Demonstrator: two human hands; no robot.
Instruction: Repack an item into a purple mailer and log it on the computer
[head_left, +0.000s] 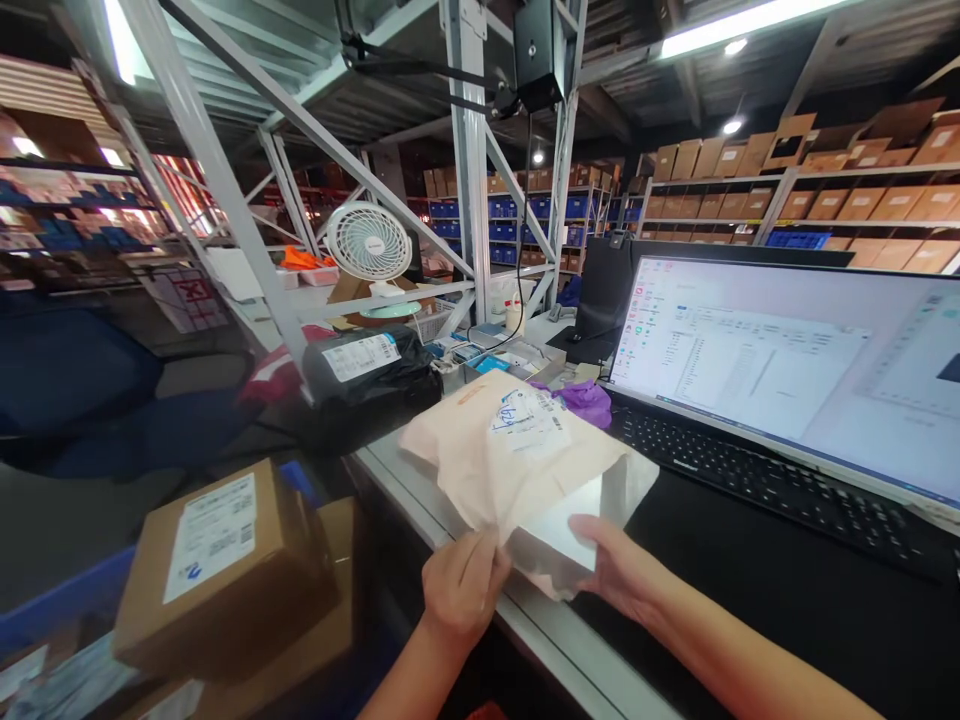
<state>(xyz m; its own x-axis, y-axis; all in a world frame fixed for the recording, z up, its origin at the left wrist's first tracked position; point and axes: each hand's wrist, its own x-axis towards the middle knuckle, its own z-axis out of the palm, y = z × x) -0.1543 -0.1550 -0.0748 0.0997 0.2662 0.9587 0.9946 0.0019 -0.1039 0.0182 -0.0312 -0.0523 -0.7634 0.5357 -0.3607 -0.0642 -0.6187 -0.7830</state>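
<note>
A cream plastic mailer bag (510,450) with a white shipping label lies on the front edge of the desk. Its near end is open and shows a pale silvery inside (577,525). My left hand (465,585) pinches the near left edge of the bag's opening. The fingers of my right hand (619,570) curl around the right side of the opening. A purple cloth (585,400) lies just behind the bag.
A black keyboard (757,480) and a lit monitor (795,365) fill the desk's right side. A black parcel (367,375) sits beyond the bag, with a white fan (369,243) behind it. Labelled cardboard boxes (225,570) are stacked lower left. Steel rack posts (469,150) rise behind.
</note>
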